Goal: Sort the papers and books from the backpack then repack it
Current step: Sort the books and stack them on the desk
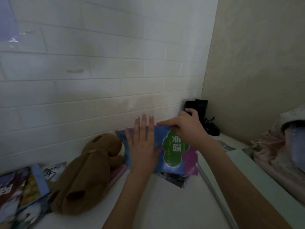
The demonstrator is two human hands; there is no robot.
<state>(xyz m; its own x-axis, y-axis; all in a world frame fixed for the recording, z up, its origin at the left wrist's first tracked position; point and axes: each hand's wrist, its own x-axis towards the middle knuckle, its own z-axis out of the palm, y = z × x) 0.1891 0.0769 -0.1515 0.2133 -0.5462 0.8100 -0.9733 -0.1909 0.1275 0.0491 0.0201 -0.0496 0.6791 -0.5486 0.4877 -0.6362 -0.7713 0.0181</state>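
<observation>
"英语" on blue book (159,146)

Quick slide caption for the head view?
Both hands, left hand and right hand, press a blue book beside a brown plush dog.

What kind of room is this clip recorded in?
Probably a bedroom or dorm corner at home, not an office. A brown plush dog lies on the white surface beside a pile of books, and patterned bedding sits at the right. Both hands rest on a blue book.
</observation>
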